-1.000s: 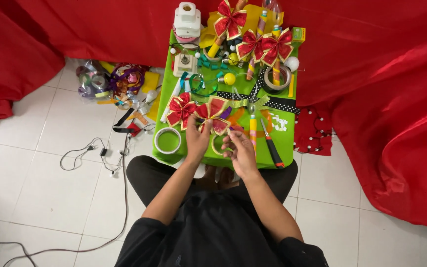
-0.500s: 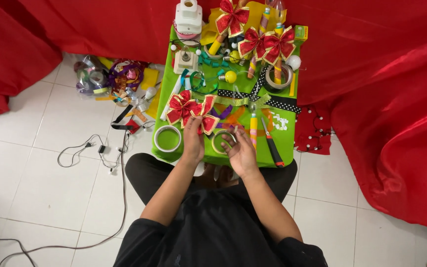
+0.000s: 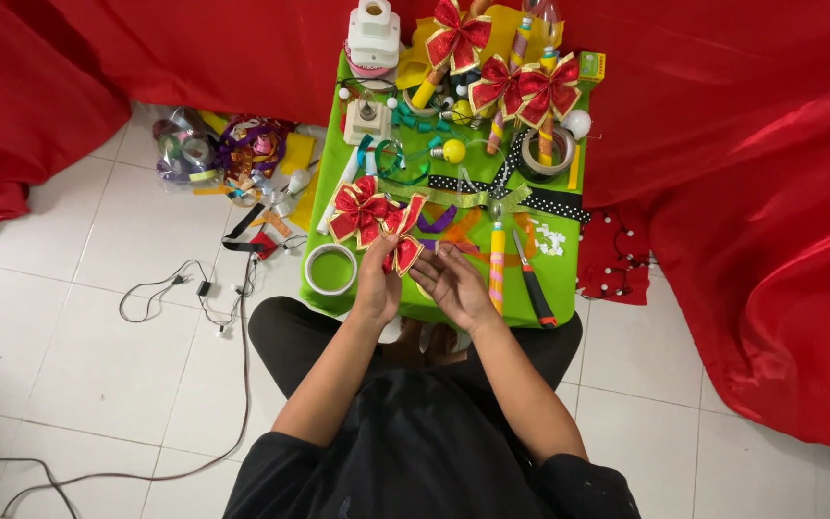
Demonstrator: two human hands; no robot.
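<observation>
Crowding green table (image 3: pixel 569 279), red drapes (image 3: pixel 742 144), white tiles (image 3: pixel 79 336)

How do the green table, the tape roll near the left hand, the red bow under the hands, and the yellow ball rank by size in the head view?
1. green table
2. red bow
3. tape roll, which looks close to the bow in size, so this is unsure
4. yellow ball

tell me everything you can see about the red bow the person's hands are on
The red bow looks like shiny ribbon, red with gold edging, folded into several loops. It lies at the near left of the green table, beside a roll of tape. The left hand grips its lower loop; the right hand sits just beside it, fingertips near that same loop.
</observation>
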